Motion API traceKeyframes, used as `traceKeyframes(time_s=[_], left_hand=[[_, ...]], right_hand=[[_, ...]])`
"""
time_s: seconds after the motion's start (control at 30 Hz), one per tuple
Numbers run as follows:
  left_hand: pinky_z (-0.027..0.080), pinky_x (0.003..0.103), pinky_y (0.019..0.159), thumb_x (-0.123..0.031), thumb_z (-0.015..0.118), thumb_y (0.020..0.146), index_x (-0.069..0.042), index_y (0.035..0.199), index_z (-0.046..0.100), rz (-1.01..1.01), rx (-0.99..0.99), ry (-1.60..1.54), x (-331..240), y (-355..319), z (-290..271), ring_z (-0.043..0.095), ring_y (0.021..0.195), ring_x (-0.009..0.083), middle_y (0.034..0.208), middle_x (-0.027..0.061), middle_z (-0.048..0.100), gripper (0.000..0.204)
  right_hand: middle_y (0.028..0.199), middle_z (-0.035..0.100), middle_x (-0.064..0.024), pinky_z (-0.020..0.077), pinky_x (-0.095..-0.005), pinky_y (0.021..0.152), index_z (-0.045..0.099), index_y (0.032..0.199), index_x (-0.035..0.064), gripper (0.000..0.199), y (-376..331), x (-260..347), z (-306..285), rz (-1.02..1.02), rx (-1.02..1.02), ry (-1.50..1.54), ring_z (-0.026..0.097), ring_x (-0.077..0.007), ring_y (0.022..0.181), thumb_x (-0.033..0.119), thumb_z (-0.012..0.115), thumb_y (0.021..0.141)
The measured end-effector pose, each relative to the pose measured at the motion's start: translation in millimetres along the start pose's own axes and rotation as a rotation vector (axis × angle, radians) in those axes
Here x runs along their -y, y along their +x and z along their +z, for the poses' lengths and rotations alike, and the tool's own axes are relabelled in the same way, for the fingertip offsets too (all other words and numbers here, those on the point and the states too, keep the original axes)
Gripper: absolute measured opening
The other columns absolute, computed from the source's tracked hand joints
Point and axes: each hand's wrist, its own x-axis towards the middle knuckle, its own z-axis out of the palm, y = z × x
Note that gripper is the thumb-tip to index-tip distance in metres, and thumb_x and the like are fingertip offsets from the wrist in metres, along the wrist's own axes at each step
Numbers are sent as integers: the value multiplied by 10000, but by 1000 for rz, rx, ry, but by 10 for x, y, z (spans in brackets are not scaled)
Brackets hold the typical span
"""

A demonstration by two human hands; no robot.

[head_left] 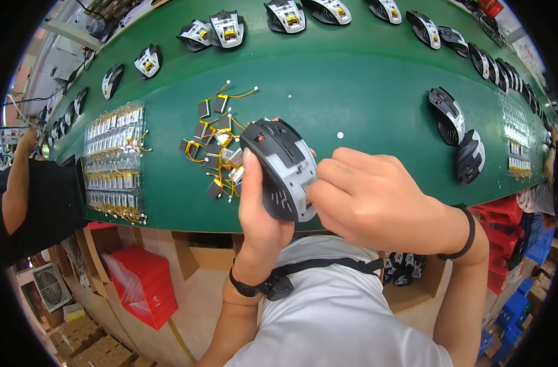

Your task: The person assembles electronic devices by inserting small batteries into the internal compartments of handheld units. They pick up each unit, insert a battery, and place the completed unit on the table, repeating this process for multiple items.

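both hands' fingers clenched on one black-and-grey mouse shell [280, 166] (red spot near top)

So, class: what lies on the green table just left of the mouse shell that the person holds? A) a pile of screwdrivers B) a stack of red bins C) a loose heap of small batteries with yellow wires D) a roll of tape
C: small flat batteries with yellow wires lie loose on the green table, just left of the mouse shell held in the left hand.

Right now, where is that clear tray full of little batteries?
In the head view, the clear tray of batteries lies on the green table at the person's left, just left of the loose pile of batteries beside the left hand.
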Motion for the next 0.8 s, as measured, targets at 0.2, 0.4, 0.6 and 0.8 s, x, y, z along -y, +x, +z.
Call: traceKeyframes(time_s=[0.2, 0.4, 0.6, 0.8], left_hand=[[516, 378, 869, -462, 246, 1051, -22, 1322, 489, 18, 58, 13, -1, 22, -6, 642, 989, 260, 1106, 196, 642, 571], [516, 380, 868, -465, 243, 1048, -16, 1312, 497, 9, 93, -25, -1, 14, -35, 644, 979, 267, 1115, 203, 640, 580], [520, 382, 867, -462, 242, 1050, -16, 1303, 505, -6, 51, -44, 11, -11, -51, 648, 979, 266, 1102, 197, 647, 576], [525, 374, 857, -465, 235, 1051, -23, 1275, 522, 4, 15, 2, -5, -24, -33, 653, 964, 263, 1088, 190, 653, 572]], right_hand=[[682, 486, -51, 462, -282, 489, 535, 651, 44, 132, -18, 68, -9, -66, -39, -147, 505, -181, 644, 87, 640, 583], [679, 467, -55, 432, -269, 483, 517, 614, 44, 120, -6, 115, -20, -138, -45, -269, 489, -176, 637, 92, 614, 562], [685, 470, -43, 439, -291, 478, 530, 652, 49, 144, -9, 11, 74, -128, -106, -118, 495, -181, 627, 104, 638, 575], [695, 470, -33, 435, -283, 459, 536, 684, 49, 155, -38, -9, 75, -75, -112, -93, 498, -177, 621, 99, 643, 584]])
